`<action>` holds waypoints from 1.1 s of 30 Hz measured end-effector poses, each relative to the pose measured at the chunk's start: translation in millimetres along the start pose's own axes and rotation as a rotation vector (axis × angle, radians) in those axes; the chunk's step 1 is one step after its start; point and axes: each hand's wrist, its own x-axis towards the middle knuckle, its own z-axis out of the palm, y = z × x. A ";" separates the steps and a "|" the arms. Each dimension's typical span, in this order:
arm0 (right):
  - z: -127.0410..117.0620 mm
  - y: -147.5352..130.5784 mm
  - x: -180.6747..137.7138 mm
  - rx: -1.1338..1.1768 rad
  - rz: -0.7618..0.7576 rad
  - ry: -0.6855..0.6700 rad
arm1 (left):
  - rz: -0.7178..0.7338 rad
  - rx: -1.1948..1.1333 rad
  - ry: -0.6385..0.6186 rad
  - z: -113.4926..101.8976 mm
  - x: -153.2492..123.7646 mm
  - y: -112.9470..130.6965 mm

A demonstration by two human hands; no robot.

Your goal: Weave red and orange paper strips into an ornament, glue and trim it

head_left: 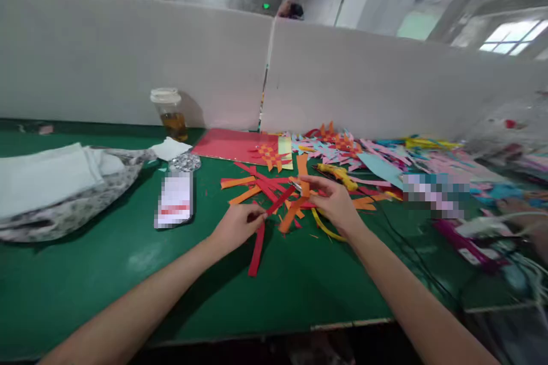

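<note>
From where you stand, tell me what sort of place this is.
Probably a craft workbench in a partitioned workshop hall. A green table is strewn with red and orange paper strips and woven paper pieces, white divider panels wall off the station, and high industrial windows show behind.

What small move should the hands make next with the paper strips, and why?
Probably slide the red strip pinched by the left hand across the orange strip held by the right hand: the strips already cross there, loosely, on the green table.
</note>
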 end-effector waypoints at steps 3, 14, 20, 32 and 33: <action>0.9 0.1 1.3 -0.018 0.013 -0.018 | 0.043 0.010 0.005 -1.0 -0.3 2.7; 3.9 -7.6 -3.5 -0.420 -0.204 0.047 | 0.101 0.009 0.034 -0.1 -2.5 9.8; 8.7 -17.9 -11.5 -0.195 -0.129 -0.142 | 0.047 -0.119 0.039 0.4 -3.6 13.1; 12.4 -13.7 -16.5 -0.121 -0.047 -0.317 | -0.265 -0.572 -0.033 6.0 3.9 8.2; 13.4 -14.4 -17.3 -0.107 -0.071 -0.324 | -0.290 -0.583 -0.032 6.2 4.5 8.0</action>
